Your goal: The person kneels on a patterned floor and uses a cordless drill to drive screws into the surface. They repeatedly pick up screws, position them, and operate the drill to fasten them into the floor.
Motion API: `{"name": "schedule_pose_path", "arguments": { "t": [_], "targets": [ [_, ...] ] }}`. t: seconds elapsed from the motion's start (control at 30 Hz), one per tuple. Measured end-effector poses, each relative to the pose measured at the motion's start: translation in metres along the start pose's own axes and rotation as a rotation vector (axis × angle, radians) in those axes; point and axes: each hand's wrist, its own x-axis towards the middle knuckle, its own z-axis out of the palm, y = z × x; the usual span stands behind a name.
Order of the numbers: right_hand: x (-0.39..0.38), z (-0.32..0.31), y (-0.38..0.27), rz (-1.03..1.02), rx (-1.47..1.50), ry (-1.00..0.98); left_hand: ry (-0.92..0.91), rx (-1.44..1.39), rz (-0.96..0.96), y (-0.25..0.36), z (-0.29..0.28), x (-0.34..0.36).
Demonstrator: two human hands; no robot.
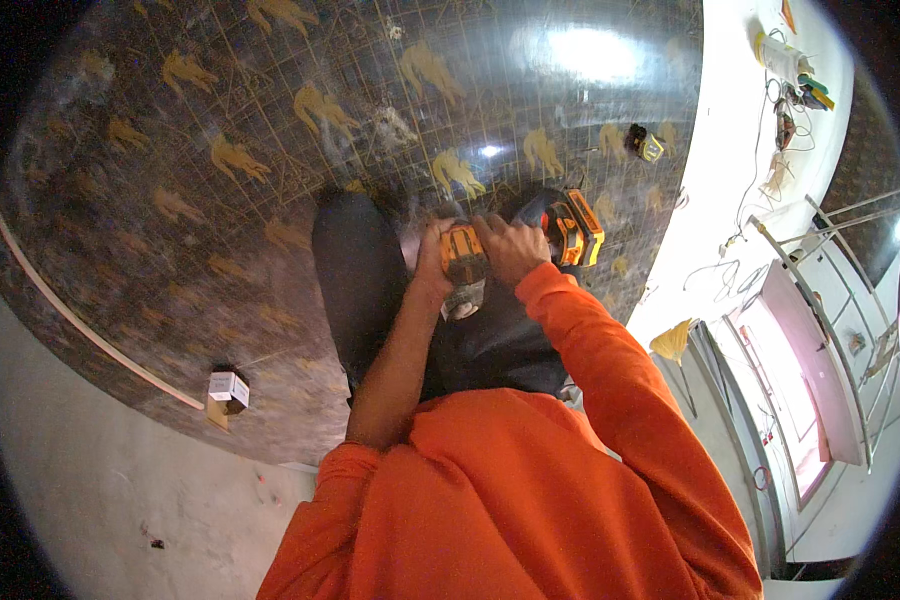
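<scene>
My left hand (pixel 434 255) is closed around the side of an orange-and-grey power tool (pixel 463 258) between my knees. A rounded silvery part (pixel 462 300) shows at its end nearest me; its exact kind is unclear. My right hand (pixel 510 248) is closed too, its bent fingers against the tool's upper right side. What those fingertips pinch, if anything, is hidden. Just right of my right hand is a second orange-and-black power tool (pixel 578 228), partly covered by the hand and my knee. Farther off to the right, a yellow-and-black tape measure (pixel 646 146) lies on the patterned sheet.
I sit over a dark sheet (pixel 270 210) with gold figures, dusty in places. A small open white box (pixel 228 388) lies near its left edge. Beyond the right edge are cords and tools (pixel 790 100), a yellow broom (pixel 673 342) and a metal frame (pixel 830 270).
</scene>
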Motion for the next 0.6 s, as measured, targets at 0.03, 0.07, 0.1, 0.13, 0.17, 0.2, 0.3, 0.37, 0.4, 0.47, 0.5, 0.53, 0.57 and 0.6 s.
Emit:
{"name": "schedule_pose_path", "arguments": {
  "t": [0.03,0.07,0.1,0.13,0.17,0.2,0.3,0.37,0.4,0.47,0.5,0.53,0.57,0.6],
  "targets": [
    [0.001,0.0,0.0,0.006,-0.036,-0.023,-0.005,-0.02,-0.025,0.0,-0.001,0.001],
    [0.001,0.001,0.0,-0.008,-0.025,0.018,-0.017,0.003,0.011,0.0,-0.002,0.002],
    [0.001,0.002,-0.001,0.0,-0.018,0.001,-0.028,0.018,0.003,0.001,-0.004,0.002],
    [0.001,0.003,-0.003,0.0,0.0,-0.023,-0.033,0.034,-0.005,0.001,-0.007,0.001],
    [0.001,0.003,-0.003,0.012,0.007,-0.014,-0.06,0.02,-0.01,0.002,-0.008,0.001],
    [0.0,0.004,-0.004,0.019,0.019,-0.006,-0.092,0.009,-0.014,0.004,-0.009,0.0],
    [0.0,0.004,-0.005,0.008,0.007,0.013,-0.091,0.034,-0.024,0.006,-0.007,-0.002],
    [0.0,0.002,-0.004,0.005,0.001,0.023,-0.057,0.049,-0.008,0.005,-0.002,-0.004],
    [0.0,0.001,-0.004,0.009,0.007,0.032,-0.042,0.049,0.016,0.004,0.0,-0.006],
    [-0.001,-0.001,-0.004,0.014,0.009,0.039,0.0,0.07,0.033,0.003,0.003,-0.007],
    [0.0,-0.002,-0.004,0.009,0.005,0.041,0.025,0.088,0.034,0.002,0.004,-0.007],
    [0.0,-0.002,-0.004,0.002,0.009,0.033,0.028,0.106,0.057,0.002,0.003,-0.007],
    [0.0,-0.002,-0.004,0.008,0.002,0.02,0.032,0.081,0.028,0.002,0.002,-0.005],
    [0.001,-0.002,-0.004,0.012,0.003,-0.003,0.013,0.054,0.021,0.002,0.0,-0.004]
  ]
}}
